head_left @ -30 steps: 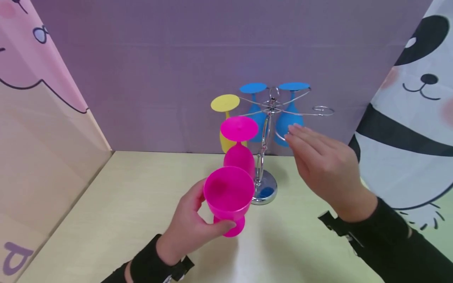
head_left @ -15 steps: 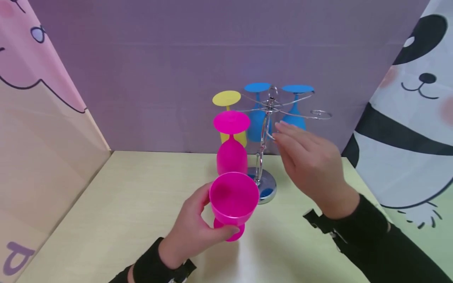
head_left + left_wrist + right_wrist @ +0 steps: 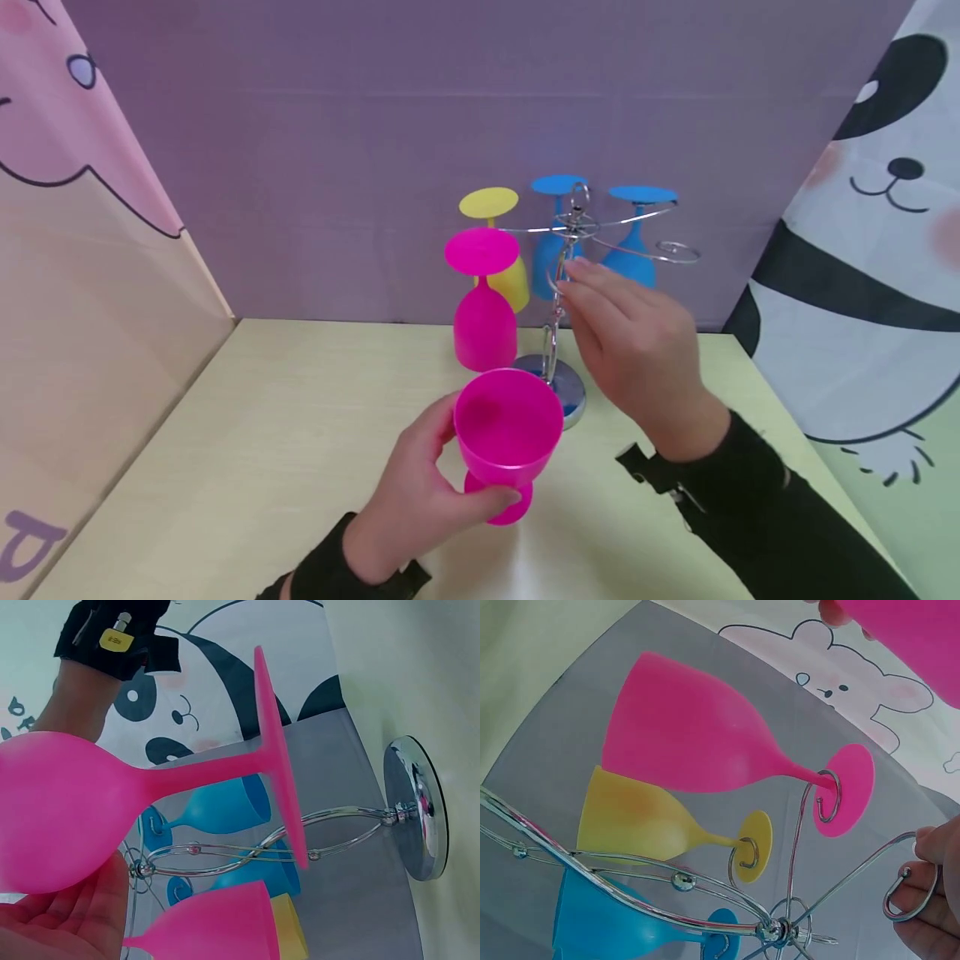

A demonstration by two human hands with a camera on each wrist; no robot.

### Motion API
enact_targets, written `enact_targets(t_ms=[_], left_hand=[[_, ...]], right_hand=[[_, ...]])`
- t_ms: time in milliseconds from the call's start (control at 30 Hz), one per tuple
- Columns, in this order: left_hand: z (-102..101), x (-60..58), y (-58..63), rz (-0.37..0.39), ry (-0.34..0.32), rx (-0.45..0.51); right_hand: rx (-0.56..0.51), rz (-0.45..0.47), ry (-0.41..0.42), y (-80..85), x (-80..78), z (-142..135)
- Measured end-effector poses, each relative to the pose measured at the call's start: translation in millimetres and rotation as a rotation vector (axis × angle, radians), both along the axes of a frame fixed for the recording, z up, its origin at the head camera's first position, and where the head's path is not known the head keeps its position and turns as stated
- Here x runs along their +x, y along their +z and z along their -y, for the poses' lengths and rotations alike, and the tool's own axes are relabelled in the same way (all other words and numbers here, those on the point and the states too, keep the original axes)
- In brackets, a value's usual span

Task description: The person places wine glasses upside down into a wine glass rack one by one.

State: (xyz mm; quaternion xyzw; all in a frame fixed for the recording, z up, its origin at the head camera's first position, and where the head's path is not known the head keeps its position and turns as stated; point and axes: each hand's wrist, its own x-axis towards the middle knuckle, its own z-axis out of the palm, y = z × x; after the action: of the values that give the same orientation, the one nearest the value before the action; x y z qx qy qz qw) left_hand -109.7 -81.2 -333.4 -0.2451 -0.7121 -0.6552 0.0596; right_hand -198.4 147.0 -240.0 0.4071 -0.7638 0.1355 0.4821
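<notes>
My left hand grips a pink plastic wine glass, mouth up and tilted towards me, above the table. In the left wrist view its stem and flat foot show fully. My right hand is at the near arm of a chrome wine glass rack. The right wrist view has its thumb and fingers pinching the wire beside the curled hook. Upside down on the rack hang a second pink glass, a yellow one and two blue ones.
Another curled hook sticks out at the rack's right with no glass on it. The pale table ends at a purple backdrop. Cartoon-printed panels, one with a panda, stand at both sides.
My right hand has moved left with the hook, turning the rack's top. The hanging pink glass has swung left, and the blue ones right. My left hand has shifted slightly right and down.
</notes>
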Motion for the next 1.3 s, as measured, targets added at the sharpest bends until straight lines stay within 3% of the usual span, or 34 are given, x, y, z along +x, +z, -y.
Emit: enact_targets(t_ms=[333, 533, 733, 1033, 1300], left_hand=[[-6, 1.2, 4.0, -0.039, 0.013, 0.027], [-5, 1.8, 4.6, -0.016, 0.025, 0.023], [-2, 2.1, 7.2, -0.010, 0.057, 0.014], [7, 3.7, 10.7, 0.005, 0.089, 0.000], [11, 6.4, 13.5, 0.060, 0.116, -0.006]], right_hand=[[-0.068, -0.008, -0.016, -5.4, -0.3, 9], [-0.102, 0.020, -0.060, -7.3, 4.7, 10], [-0.286, 0.073, -0.105, -10.0, 24.8, 10], [-0.640, 0.228, 0.029, -29.5, 57.1, 7], [-0.659, 0.433, 0.171, -53.7, 68.4, -2]])
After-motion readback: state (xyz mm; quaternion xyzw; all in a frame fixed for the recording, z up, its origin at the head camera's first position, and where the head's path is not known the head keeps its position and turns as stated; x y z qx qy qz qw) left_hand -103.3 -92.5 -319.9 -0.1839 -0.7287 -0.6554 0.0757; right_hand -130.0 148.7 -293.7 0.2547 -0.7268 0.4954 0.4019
